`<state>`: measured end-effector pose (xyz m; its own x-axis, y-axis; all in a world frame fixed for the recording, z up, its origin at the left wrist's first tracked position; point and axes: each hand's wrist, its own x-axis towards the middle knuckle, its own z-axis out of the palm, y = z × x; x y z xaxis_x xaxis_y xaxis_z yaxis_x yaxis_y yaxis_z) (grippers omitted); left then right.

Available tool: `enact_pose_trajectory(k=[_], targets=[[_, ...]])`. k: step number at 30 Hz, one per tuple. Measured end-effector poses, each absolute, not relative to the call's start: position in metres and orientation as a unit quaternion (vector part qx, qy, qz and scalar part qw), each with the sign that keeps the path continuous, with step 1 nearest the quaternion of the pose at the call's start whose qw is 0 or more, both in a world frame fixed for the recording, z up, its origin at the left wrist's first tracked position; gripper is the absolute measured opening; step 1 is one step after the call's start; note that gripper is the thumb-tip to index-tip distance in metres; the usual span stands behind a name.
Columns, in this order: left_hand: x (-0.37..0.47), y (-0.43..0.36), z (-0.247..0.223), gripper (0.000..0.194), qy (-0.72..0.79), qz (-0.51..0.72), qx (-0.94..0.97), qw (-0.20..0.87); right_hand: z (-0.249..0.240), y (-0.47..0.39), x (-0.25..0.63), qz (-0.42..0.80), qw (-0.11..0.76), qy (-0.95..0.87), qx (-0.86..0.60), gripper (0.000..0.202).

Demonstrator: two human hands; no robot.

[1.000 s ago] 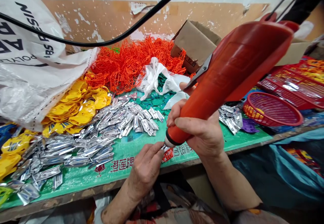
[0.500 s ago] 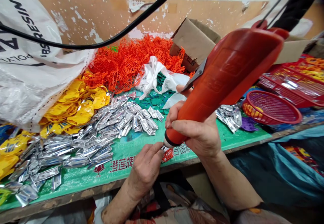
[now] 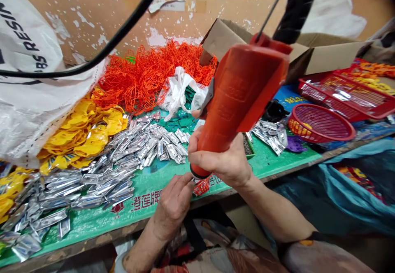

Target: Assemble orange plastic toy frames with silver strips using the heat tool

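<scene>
Tool of orange-red plastic, thick and barrel-shaped (image 3: 233, 96), stands tilted over the near edge of the green-covered tabletop (image 3: 92, 220), nose down. Right hand (image 3: 222, 165) is closed round its lower barrel, thumb across the near side, one fingertip by the grey metal lever (image 3: 209, 95). We judge the low grip serves aim at the nose and puts the lever within reach. A thin dark cord (image 3: 273, 7) and a black ridged sleeve (image 3: 298, 11) rise from the tool's top; we suppose the cord bears some weight.

Left hand (image 3: 173, 204) has its fingers drawn together at the nose, beside a small red plastic piece (image 3: 202, 187). We read this as guiding or bracing; whether the fingertips grip the piece we cannot tell, since the contact is partly hidden.

Flat silver metallic strips (image 3: 146, 143) lie heaped left of and beyond the left hand, probably for short reach. Yellow plastic pieces (image 3: 89, 131) and a tangle of orange plastic (image 3: 135, 79) lie farther back; we take this as sorting by kind.
</scene>
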<state>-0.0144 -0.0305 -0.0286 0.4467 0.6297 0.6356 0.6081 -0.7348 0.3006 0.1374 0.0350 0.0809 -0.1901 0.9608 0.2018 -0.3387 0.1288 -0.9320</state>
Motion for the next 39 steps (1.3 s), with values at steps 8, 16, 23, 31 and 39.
enact_pose_trajectory(k=[8, 16, 23, 31, 39], targets=[[-0.019, -0.029, -0.032, 0.024, 0.346, 0.384, 0.856, 0.011, 0.089, 0.037, 0.132, 0.633, 0.530, -0.469, -0.313, 0.029], [-0.017, -0.031, -0.037, 0.035, 0.341, 0.400, 0.850, 0.023, 0.083, 0.035, 0.128, 0.641, 0.535, -0.465, -0.294, 0.051], [-0.018, -0.032, -0.030, 0.043, 0.340, 0.410, 0.846, 0.021, 0.092, 0.034, 0.143, 0.584, 0.584, -0.498, -0.265, 0.020], [-0.022, -0.029, -0.030, 0.031, 0.343, 0.398, 0.851, -0.004, 0.092, 0.044, 0.158, 0.554, 0.627, -0.481, -0.263, 0.014], [-0.022, -0.021, -0.031, 0.035, 0.354, 0.417, 0.837, 0.019, 0.077, 0.048, 0.164, 0.544, 0.635, -0.472, -0.279, 0.010]])
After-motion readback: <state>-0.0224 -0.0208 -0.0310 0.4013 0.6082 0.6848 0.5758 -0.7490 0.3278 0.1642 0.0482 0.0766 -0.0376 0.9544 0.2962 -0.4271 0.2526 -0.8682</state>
